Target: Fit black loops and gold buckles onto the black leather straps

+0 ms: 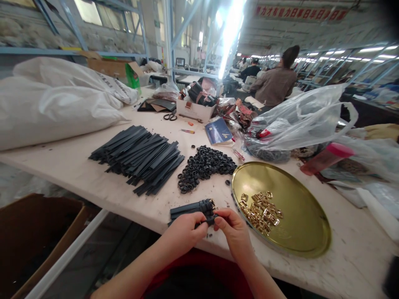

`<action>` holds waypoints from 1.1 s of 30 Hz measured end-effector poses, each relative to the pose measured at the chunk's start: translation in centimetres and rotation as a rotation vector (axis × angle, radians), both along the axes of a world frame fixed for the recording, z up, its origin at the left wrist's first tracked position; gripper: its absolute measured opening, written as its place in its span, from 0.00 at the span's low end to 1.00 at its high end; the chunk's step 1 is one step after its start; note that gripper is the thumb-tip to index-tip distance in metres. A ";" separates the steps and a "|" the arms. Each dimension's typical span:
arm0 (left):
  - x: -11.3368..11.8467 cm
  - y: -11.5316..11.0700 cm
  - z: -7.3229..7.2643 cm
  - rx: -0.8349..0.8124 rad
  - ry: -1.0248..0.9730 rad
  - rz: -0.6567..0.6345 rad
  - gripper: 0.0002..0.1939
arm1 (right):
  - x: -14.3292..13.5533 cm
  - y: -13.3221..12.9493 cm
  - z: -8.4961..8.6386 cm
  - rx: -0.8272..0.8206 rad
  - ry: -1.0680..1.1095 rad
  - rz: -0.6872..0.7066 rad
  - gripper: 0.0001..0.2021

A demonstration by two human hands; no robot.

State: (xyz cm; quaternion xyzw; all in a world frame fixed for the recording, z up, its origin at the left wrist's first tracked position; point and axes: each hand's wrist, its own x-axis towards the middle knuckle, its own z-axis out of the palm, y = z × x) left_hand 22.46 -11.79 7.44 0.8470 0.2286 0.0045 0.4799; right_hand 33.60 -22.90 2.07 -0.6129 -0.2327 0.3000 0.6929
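Nearest, at six o'clock, the left hand (190, 227) and right hand (236, 232) pinch a dark strap piece (210, 220). Just beyond, a small bundle (189, 208) looks assembled. On the worktop (90, 182), many strips (140, 157) at ten, loops (207, 162) at twelve, and buckles (263, 211) at three, lie unjoined.

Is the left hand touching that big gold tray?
Apart. The head view shows the left hand well to the left of the gold tray, with the right hand and some tabletop between them.
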 end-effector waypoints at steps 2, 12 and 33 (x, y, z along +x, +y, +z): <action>-0.2 0.0 0.0 -0.063 0.013 0.021 0.10 | -0.3 0.1 0.0 0.050 0.171 0.020 0.09; -0.7 -1.4 -1.0 -0.128 -0.033 0.084 0.12 | -0.9 0.2 0.6 0.041 0.154 -0.008 0.10; -0.1 -2.2 -0.5 -0.082 -0.111 0.023 0.08 | -1.4 -0.5 0.6 0.033 0.381 -0.027 0.13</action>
